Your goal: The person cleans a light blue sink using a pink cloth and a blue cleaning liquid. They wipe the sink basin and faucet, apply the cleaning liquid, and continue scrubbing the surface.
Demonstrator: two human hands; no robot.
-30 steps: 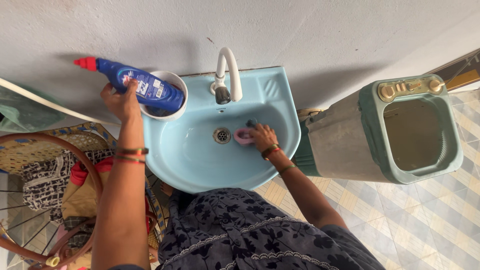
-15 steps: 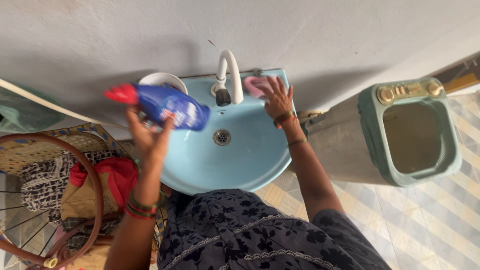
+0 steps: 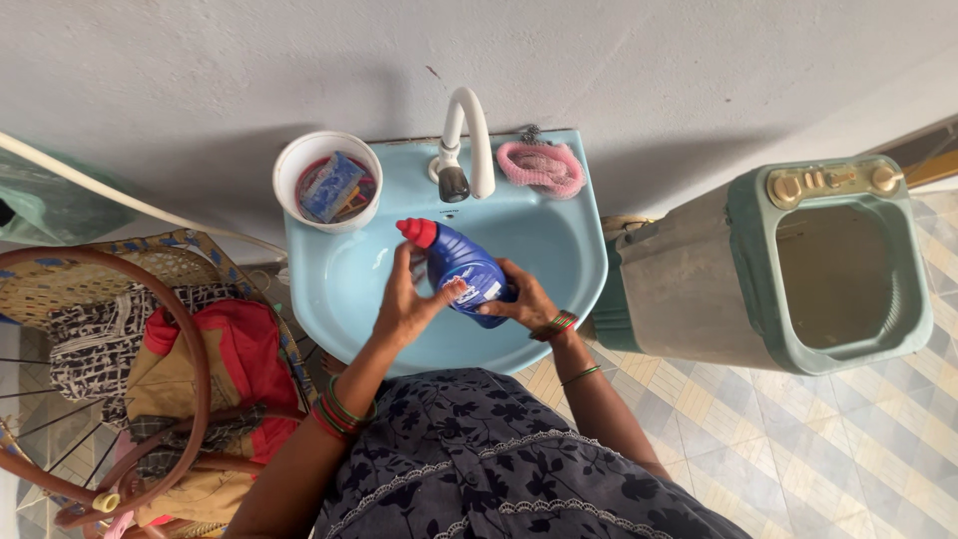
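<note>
Glossy plastic bottle (image 3: 465, 275), glazed basin (image 3: 559, 250)

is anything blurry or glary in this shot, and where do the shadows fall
Head view: sharp overall, the blue bottle and both hands crisp, left hand, right hand; soft daylight, no harsh glare; the tap casts a broad dim shadow on the wall; wide-angle lens bends the washing machine at the edge.

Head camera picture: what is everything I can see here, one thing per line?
sink: one, light blue, against the wall
tap: one, white, at the sink's back
scrubber: one, pink, on the sink's back right rim
bowl: one, white, on the sink's back left corner, small items inside
washing machine: one, green, right of the sink
chair: one, cane, left, clothes piled on it
bottle: one, blue with red cap, over the sink
left hand: on the bottle
right hand: under the bottle
</note>
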